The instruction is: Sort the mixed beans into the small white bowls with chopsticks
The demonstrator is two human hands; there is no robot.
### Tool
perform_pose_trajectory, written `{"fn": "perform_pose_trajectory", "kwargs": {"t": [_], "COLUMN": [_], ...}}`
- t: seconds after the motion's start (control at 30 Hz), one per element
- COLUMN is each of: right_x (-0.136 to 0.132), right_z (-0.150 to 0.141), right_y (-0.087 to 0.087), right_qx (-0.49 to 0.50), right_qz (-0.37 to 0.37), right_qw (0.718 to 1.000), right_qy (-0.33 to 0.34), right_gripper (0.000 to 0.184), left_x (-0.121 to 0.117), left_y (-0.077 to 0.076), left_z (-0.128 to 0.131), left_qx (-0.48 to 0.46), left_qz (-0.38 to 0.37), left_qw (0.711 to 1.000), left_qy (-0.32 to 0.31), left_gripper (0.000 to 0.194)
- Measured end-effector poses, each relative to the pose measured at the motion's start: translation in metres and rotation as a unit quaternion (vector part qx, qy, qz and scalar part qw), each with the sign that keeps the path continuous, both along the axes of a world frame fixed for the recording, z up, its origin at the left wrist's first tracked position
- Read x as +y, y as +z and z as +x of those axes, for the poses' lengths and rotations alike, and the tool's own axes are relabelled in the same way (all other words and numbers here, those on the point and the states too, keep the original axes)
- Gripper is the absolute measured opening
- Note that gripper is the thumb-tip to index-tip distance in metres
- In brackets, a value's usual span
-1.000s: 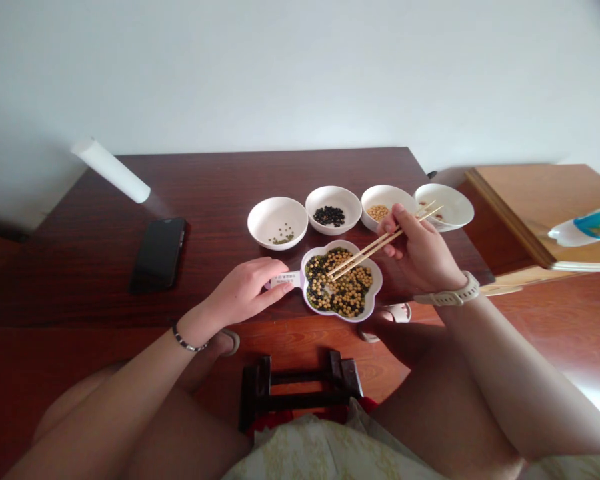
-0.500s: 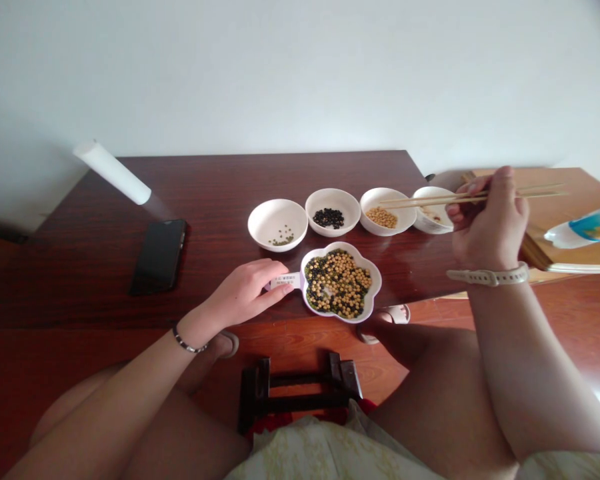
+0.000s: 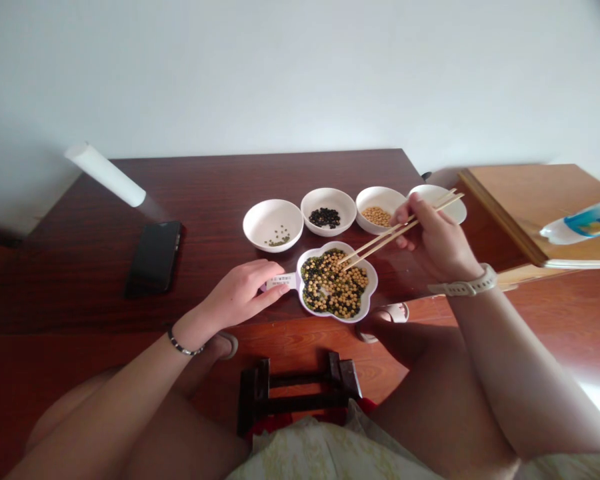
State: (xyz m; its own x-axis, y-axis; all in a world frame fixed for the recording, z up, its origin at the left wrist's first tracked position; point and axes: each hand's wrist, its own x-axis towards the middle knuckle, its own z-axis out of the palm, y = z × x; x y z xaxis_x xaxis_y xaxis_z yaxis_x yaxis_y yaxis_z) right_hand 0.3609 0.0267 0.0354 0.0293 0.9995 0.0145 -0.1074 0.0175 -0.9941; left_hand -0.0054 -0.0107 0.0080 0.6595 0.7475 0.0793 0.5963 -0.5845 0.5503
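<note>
With the chopsticks slanting down into the dish, we were, as we judged it, at the picking step: singling out one bean from the mixed beans. The tips stood slightly apart at the dish's far side, among or just above the beans; we could not tell whether they gripped one. The next move called, we thought, for a light, even squeeze, since a hard bean could slip out sideways.

The dish sat at the table's near edge, in front of four bowls in a row: green beans, black beans, yellow beans, and a fourth bowl partly behind our right hand, its contents hidden.

That hand was raised above the table, fingers curled, pinching the chopsticks against the thumb, their butts jutting up past it. Our left hand lay low, thumb and fingers clasping the dish's handle, forearm angled in from the lower left.
</note>
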Motion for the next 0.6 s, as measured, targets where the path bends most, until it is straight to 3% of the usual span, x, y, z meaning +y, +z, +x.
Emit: {"fn": "perform_pose_trajectory", "kwargs": {"t": [0.17, 0.4, 0.6], "right_x": [-0.009, -0.008, -0.009], "right_z": [-0.022, -0.019, -0.021], "right_y": [-0.004, -0.005, -0.007], "right_qx": [-0.046, -0.076, -0.056], "right_qz": [-0.022, 0.008, -0.01], "right_qw": [0.997, 0.996, 0.997], "right_qy": [0.06, 0.049, 0.05], "right_gripper": [0.047, 0.049, 0.048], "left_x": [-0.001, -0.002, -0.001], "left_y": [0.0, -0.001, 0.0], "left_z": [0.0, -0.001, 0.0], "left_qx": [0.0, -0.001, 0.0], "left_qz": [-0.003, 0.001, 0.005], "left_qw": [1.0, 1.0, 1.0], "left_qy": [0.001, 0.003, 0.004], "left_gripper": [0.028, 0.028, 0.028]}}
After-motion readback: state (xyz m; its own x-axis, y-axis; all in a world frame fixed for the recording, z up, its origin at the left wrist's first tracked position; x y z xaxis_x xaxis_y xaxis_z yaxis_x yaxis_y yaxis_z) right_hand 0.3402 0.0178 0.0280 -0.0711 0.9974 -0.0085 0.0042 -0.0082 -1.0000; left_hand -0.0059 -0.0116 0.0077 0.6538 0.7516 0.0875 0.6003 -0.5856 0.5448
